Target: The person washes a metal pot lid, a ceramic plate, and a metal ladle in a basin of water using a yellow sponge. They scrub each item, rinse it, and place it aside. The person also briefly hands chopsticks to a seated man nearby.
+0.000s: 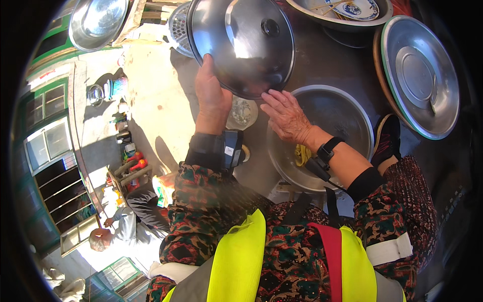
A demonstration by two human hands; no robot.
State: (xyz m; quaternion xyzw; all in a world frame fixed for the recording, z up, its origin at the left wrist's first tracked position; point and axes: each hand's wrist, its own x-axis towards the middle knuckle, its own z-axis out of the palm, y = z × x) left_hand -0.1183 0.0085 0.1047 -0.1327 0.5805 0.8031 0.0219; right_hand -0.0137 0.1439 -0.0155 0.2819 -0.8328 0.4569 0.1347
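Note:
A dark, shiny metal lid with a black knob (269, 27) is held up above the ground. My left hand (214, 88) grips its left lower edge, thumb on the face and the other fingers hidden behind. At the lid's lower rim rest the fingertips of my right hand (288, 115); whether they also grip it is unclear. Below my right hand stands a wide metal basin (277, 158), with a yellow cloth (302, 154) partly hidden by my wrist. A small round bowl (242, 113) sits between my forearms, lower than the lid.
A metal colander (179, 28) shows behind the lid. At upper right, a basin (332, 23) holds a patterned plate (358, 9) and chopsticks. A broad metal tray (419, 75) leans at right, near my shoe (388, 136). Another person (126, 222) sits at left.

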